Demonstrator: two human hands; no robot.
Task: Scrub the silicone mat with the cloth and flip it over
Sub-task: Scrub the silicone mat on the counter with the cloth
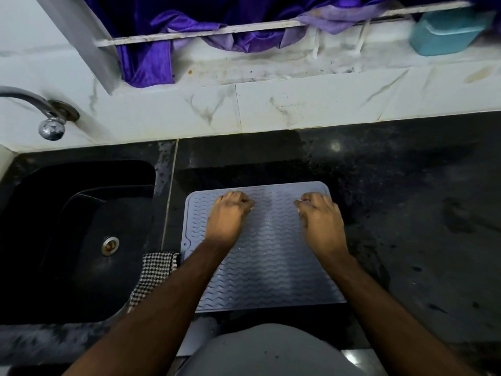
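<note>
**Mat flat on worktop, both hands on far edge, cloth set aside**

I find the silicone mat (267,256) flat on the dark worktop (406,213), just right of the sink (81,226). The left hand (226,217) and right hand (320,221) rest near its far edge, fingers curled; whether either grip pinches the mat, I cannot tell. The cloth (154,272) lies unheld at the sink's rim. I judge the flip is in hand: next, lift that edge and turn it over. The sink basin holds nothing I can see.

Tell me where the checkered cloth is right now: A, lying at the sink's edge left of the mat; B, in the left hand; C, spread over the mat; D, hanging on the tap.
A: the checkered cloth lies at the sink edge, left of the mat, with neither hand touching it.
</note>
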